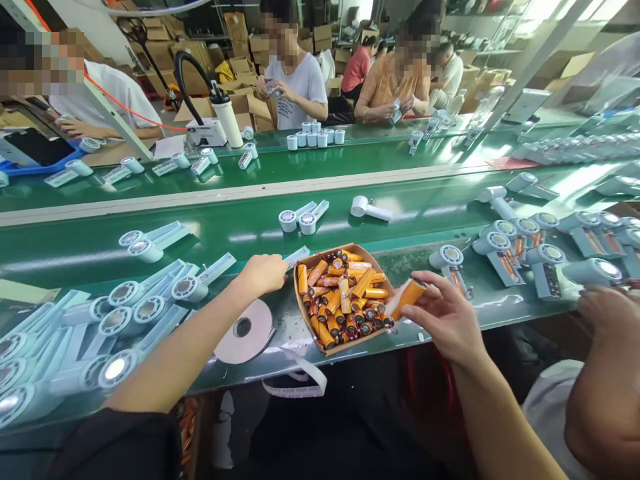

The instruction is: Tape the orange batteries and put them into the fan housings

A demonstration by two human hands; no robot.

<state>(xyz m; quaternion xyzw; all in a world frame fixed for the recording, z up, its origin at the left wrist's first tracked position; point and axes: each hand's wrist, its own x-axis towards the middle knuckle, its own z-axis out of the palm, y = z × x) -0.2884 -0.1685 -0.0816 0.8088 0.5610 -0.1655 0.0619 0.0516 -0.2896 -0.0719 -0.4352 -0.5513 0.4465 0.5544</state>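
Observation:
My left hand (263,272) reaches over the green conveyor belt (250,230) and is closed on the handle end of a pale blue handheld fan part (297,257), just left of the cardboard box. My right hand (445,317) pinches an orange cylindrical battery (407,297) by the box's right edge. The open cardboard box (305,310) holds several orange batteries (343,297).
Several pale blue fan bodies (145,307) lie in a heap at the left, with more fan bodies (545,250) at the right. A white tape roll (245,331) lies by the box. A neighbour's arm (607,393) is at the right. Other people sit across the belt.

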